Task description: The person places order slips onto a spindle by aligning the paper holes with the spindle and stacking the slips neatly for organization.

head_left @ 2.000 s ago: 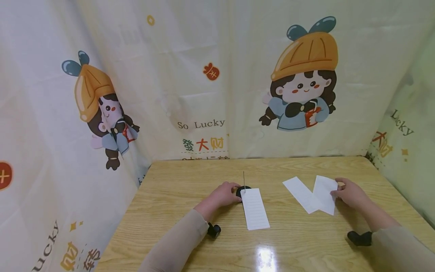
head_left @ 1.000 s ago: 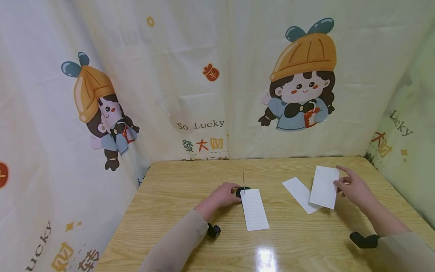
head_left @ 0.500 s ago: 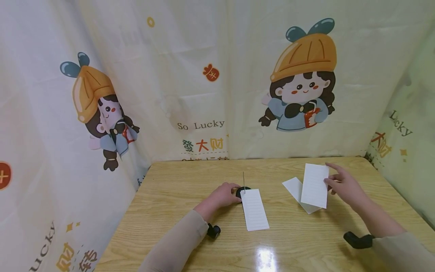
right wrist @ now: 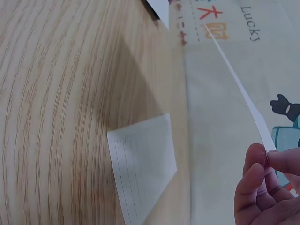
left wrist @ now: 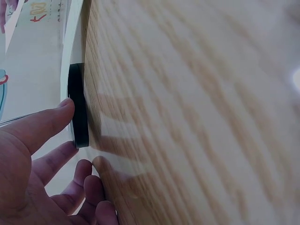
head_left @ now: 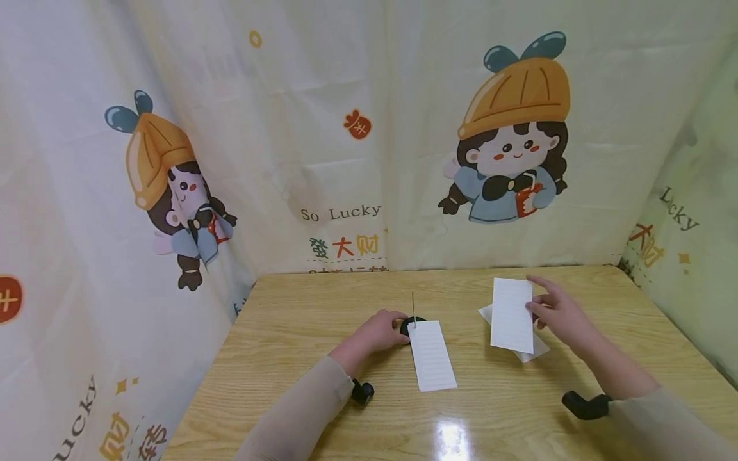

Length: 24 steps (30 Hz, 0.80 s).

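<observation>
The left hand (left wrist: 23, 176) pinches a black disc (left wrist: 79, 108) — wood (left wrist: 178, 117) beneath.

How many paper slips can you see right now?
3: the spike-side slip by the thin spike, the raised slip pinched in the right hand, and the loose slip on the table. Others may be hidden beneath these.

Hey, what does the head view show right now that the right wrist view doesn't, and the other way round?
Only the head view shows the left hand holding the black base, and the thin upright spike.

Only the right wrist view shows the ruled lines on the loose sheet clearly, and the held sheet nearly edge-on.

Both show the right hand pinching the held sheet, the loose sheet, the wooden table and the printed curtain.
</observation>
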Tool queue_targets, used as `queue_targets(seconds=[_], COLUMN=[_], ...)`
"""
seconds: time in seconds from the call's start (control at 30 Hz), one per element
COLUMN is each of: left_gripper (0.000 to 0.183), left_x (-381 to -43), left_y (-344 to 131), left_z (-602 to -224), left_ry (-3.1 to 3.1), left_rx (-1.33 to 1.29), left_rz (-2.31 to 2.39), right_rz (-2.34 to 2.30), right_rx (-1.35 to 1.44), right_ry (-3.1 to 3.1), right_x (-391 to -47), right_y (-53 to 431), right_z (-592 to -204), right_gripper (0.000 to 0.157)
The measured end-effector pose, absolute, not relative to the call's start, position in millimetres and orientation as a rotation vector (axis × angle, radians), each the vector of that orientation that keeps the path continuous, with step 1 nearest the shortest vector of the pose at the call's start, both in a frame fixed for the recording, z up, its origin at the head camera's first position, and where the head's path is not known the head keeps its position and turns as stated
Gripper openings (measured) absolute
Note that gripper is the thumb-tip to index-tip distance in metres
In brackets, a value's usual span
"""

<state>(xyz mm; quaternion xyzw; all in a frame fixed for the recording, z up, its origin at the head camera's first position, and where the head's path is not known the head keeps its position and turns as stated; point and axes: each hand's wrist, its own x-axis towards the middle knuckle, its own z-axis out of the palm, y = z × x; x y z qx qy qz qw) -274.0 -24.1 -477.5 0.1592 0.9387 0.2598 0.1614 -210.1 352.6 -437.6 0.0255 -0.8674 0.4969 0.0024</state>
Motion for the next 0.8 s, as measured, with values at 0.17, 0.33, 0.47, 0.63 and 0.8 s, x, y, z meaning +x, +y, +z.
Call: queue_targets(seconds=[0.17,0.33,0.47,0.63,0.8], left_gripper=[0.054,0.053,0.053,0.053,0.053], left_x=[-274,-273,-271,-272,-273], left_y=[-24,-23,-23,-23,-22], left_z=[-476,-475,-475,-476,-477], left_ry=[2.681,2.682,2.679,2.677,2.673], left_rx=[0.454,0.451,0.448,0.445,0.432], left_rz=[0.738,0.73,0.737,0.753,0.751], right_rz=[1.614,1.676,1.711,1.756,1.808], right_rx=[0.11,0.153,0.153,0.175,0.213], right_ry=[-2.698,-2.672,-2.668,-2.653,-2.623], right_x=[-211,-213,-216,-218,-220], right_y=[341,329,318,305,292], right_z=[-438,-438,-439,-441,-443], right_gripper=[0.064,0.064,0.064,0.064,0.063])
